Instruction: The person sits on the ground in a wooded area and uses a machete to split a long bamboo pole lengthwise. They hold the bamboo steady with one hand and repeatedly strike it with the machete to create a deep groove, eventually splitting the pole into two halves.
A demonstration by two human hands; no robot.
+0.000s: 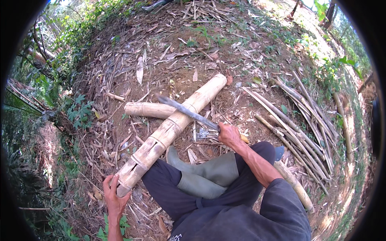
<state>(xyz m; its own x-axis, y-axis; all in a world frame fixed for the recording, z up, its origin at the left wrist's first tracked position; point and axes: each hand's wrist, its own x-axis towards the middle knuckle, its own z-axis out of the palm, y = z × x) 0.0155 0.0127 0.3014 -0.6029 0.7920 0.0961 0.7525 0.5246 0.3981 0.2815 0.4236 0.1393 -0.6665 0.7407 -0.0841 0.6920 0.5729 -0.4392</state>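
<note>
A thick, pale bamboo pole (164, 135) slants from near my left knee up to the far middle, with a dark split near its close end. Its far part rests across a shorter bamboo piece (140, 109) on the ground. My left hand (115, 197) grips the near end of the pole, thumb on one side and fingers on the other. In my right hand (230, 135) is a machete, held by its handle, which my fist hides. The machete's grey blade (203, 119) lies over the pole, pointing far left; whether it touches the bamboo I cannot tell.
Split bamboo strips (297, 128) lie in a pile to the right, and more strips (207, 12) at the far edge. Another bamboo length (295, 184) sits beside my right leg. My green rubber boots (209, 172) are crossed close to the pole. Leafy plants (78, 112) border the left.
</note>
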